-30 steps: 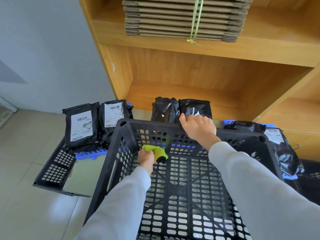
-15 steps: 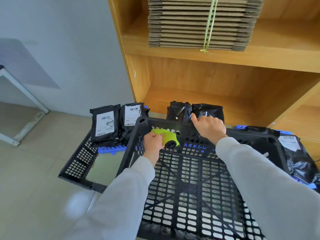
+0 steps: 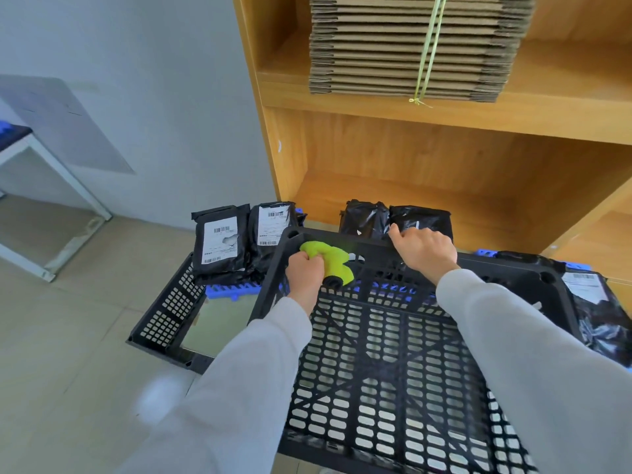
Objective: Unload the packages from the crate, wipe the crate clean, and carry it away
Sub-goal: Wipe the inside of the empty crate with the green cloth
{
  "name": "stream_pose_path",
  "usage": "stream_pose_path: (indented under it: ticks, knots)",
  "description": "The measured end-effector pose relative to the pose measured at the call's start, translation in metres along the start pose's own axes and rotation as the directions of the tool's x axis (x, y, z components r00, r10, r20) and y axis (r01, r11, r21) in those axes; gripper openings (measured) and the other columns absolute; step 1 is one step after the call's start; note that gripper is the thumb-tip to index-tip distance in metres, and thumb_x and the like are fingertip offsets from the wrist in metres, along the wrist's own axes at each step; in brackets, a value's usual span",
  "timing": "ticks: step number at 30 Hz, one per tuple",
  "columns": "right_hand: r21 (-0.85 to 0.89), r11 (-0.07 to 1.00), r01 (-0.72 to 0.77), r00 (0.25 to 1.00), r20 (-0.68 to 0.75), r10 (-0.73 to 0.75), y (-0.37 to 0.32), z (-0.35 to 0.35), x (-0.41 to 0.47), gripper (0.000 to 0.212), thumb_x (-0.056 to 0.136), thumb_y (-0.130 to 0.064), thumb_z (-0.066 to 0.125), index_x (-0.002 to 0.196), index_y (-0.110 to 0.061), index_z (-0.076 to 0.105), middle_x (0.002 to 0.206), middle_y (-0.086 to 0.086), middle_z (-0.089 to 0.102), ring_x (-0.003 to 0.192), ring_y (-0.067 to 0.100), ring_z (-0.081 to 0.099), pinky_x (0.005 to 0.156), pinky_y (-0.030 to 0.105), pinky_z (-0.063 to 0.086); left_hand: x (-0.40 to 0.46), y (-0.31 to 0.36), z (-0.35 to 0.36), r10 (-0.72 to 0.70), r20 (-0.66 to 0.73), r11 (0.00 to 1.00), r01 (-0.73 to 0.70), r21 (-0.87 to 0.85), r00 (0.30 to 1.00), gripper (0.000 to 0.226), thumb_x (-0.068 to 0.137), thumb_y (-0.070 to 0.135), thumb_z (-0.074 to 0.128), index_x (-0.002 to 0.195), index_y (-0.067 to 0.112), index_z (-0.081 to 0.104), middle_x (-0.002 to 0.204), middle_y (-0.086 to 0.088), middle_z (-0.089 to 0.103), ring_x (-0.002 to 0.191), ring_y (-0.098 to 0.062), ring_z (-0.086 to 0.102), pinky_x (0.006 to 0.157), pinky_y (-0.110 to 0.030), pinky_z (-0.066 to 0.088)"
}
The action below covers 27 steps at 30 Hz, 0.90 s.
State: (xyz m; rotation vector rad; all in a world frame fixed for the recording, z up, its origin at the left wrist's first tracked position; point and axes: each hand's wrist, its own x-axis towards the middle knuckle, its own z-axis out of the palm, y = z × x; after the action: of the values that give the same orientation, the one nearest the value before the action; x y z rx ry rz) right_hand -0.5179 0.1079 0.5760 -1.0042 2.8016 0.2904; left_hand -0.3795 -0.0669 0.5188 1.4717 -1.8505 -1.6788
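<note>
A black slotted plastic crate (image 3: 383,371) fills the lower middle, with nothing inside it. My left hand (image 3: 305,272) grips a lime-green cloth (image 3: 328,257) and presses it on the crate's far rim near its left corner. My right hand (image 3: 424,250) holds the far rim, fingers curled over its edge. Two black packages with white labels (image 3: 219,243) stand to the left behind the crate, two more black packages (image 3: 396,218) lean at the shelf's base, and another package (image 3: 595,302) lies at the right.
A wooden shelf unit (image 3: 444,159) rises right behind the crate, with a tied bundle of flat cardboard (image 3: 410,46) on its upper shelf. A flattened black crate (image 3: 171,313) with blue parts lies on the tiled floor at left. A white-framed table (image 3: 41,165) stands far left.
My left hand has moved the green cloth up from the inner far wall to the far rim near the left corner. The view has swung left. My right hand stays on the rim.
</note>
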Motion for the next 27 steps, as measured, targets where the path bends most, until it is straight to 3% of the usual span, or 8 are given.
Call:
stream_pose_path:
  ticks: [3, 8, 12, 14, 17, 21, 24, 27]
  knots:
    - [-0.001, 1.0, -0.005, 1.0, 0.017, 0.005, 0.002, 0.001, 0.001, 0.056, 0.099, -0.015, 0.042, 0.151, -0.03, 0.027, 0.077, 0.006, 0.056, 0.07, 0.034, 0.058, 0.057, 0.036, 0.046, -0.001, -0.014, 0.003, -0.033, 0.021, 0.999, 0.033, 0.007, 0.999, 0.015, 0.091, 0.009, 0.053, 0.076, 0.009, 0.055, 0.078, -0.007, 0.058, 0.079, -0.029, 0.056, 0.086, -0.052, 0.059]
    - [-0.116, 0.993, 0.025, 1.0, 0.019, -0.023, 0.001, 0.003, 0.004, 0.077, 0.093, -0.003, 0.048, 0.157, -0.027, 0.014, 0.079, 0.005, 0.056, 0.069, 0.032, 0.059, 0.056, 0.035, 0.05, 0.003, -0.033, 0.008, -0.049, -0.008, 0.995, 0.05, 0.083, 0.999, 0.025, 0.093, 0.007, 0.049, 0.07, 0.015, 0.047, 0.079, -0.004, 0.051, 0.085, -0.033, 0.049, 0.084, -0.044, 0.053]
    - [-0.137, 0.99, 0.022, 1.0, 0.021, -0.019, 0.0, 0.003, 0.005, 0.076, 0.093, -0.003, 0.049, 0.156, -0.028, 0.015, 0.081, 0.005, 0.058, 0.068, 0.031, 0.059, 0.053, 0.034, 0.047, 0.009, -0.044, 0.014, -0.128, 0.002, 0.987, 0.127, 0.098, 0.992, 0.024, 0.092, 0.006, 0.045, 0.105, 0.006, 0.065, 0.102, -0.01, 0.062, 0.102, -0.033, 0.059, 0.094, -0.042, 0.054]
    - [-0.145, 0.989, 0.024, 1.0, 0.021, -0.021, -0.001, 0.003, 0.005, 0.077, 0.092, -0.003, 0.05, 0.156, -0.027, 0.014, 0.084, 0.006, 0.059, 0.07, 0.031, 0.059, 0.051, 0.035, 0.045, 0.014, -0.051, 0.017, -0.17, -0.006, 0.981, 0.17, 0.089, 0.985, 0.027, 0.09, 0.006, 0.047, 0.109, 0.003, 0.066, 0.109, -0.013, 0.066, 0.106, -0.035, 0.061, 0.096, -0.045, 0.054]
    - [-0.144, 0.989, 0.013, 1.0, 0.019, -0.01, 0.0, 0.005, 0.008, 0.076, 0.092, -0.004, 0.051, 0.156, -0.028, 0.016, 0.086, 0.007, 0.061, 0.073, 0.032, 0.061, 0.053, 0.035, 0.048, 0.024, -0.061, 0.023, -0.216, -0.02, 0.973, 0.217, 0.081, 0.976, 0.023, 0.088, 0.007, 0.049, 0.102, 0.005, 0.068, 0.111, -0.015, 0.067, 0.103, -0.036, 0.062, 0.094, -0.045, 0.056]
    - [-0.158, 0.987, 0.016, 1.0, 0.016, -0.014, 0.0, 0.006, 0.009, 0.073, 0.094, -0.007, 0.05, 0.155, -0.027, 0.017, 0.088, 0.007, 0.061, 0.073, 0.032, 0.062, 0.059, 0.037, 0.055, 0.039, -0.078, 0.033, -0.282, -0.012, 0.958, 0.282, 0.046, 0.959, 0.035, 0.087, 0.009, 0.049, 0.114, 0.008, 0.07, 0.113, -0.014, 0.068, 0.096, -0.034, 0.066, 0.089, -0.043, 0.06]
    - [-0.122, 0.993, 0.001, 1.0, 0.009, 0.0, 0.001, 0.005, 0.01, 0.06, 0.098, -0.01, 0.045, 0.152, -0.027, 0.027, 0.082, 0.006, 0.056, 0.07, 0.031, 0.058, 0.053, 0.034, 0.047, 0.063, -0.108, 0.046, -0.333, -0.022, 0.941, 0.334, 0.047, 0.943, 0.036, 0.085, 0.012, 0.049, 0.114, 0.01, 0.069, 0.114, -0.015, 0.068, 0.09, -0.033, 0.068, 0.082, -0.046, 0.063]
    - [-0.144, 0.99, -0.001, 1.0, -0.014, -0.001, 0.001, 0.008, 0.012, 0.069, 0.096, -0.009, 0.048, 0.156, -0.028, 0.019, 0.083, 0.005, 0.053, 0.07, 0.031, 0.057, 0.052, 0.033, 0.044, 0.086, -0.138, 0.061, -0.372, -0.001, 0.928, 0.371, 0.028, 0.928, 0.043, 0.072, 0.015, 0.046, 0.107, 0.014, 0.071, 0.116, -0.017, 0.07, 0.097, -0.037, 0.069, 0.083, -0.049, 0.063]
